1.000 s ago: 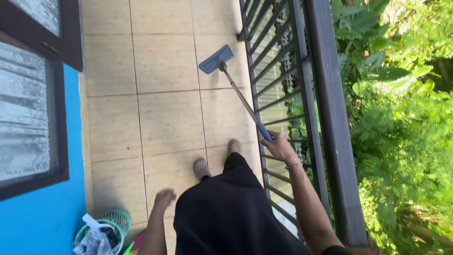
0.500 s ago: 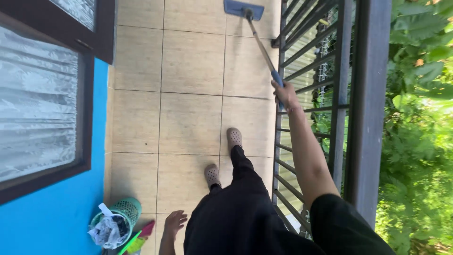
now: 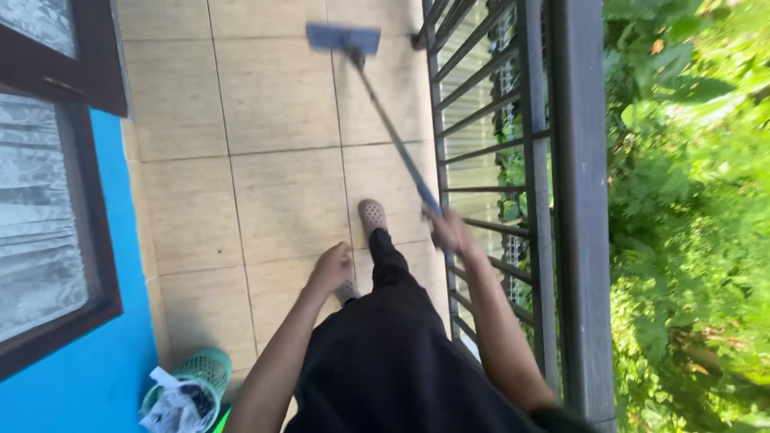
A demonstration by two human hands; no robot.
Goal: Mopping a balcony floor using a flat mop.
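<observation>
- Right hand (image 3: 451,232) is closed around the mop (image 3: 385,120) handle near its upper end; I see one-handed control only. The long pole could twist or wobble in that single grip.
- Mop head (image 3: 343,38) sits flat on the tile floor (image 3: 281,104) at 12 o'clock, far out from my feet. At full reach the pad could lift at one edge and skip over patches.
- Left hand (image 3: 331,269) hangs empty at about 7 o'clock from the right hand, fingers loosely curled, touching nothing. It gives no support if the pole slips.
- Railing (image 3: 529,184) runs just beside the handle at 3 o'clock. A sideways swing could knock the pole or my knuckles against the bars, or push the head through a gap.
- The drop past the railing falls into greenery (image 3: 690,200); a lost mop would be hard to get back, I judge.
- Shoe (image 3: 372,216) stands on the tile right under the handle line. If the tile is wet, a slip is a fair risk; I cannot tell wetness from this view.
- Green basket (image 3: 196,381) with crumpled bits in it sits at 7 o'clock by the blue wall (image 3: 88,377). A step back could tip it.
- Window frame (image 3: 80,80) juts out at 10 o'clock; a wide leftward sweep could hit it.
</observation>
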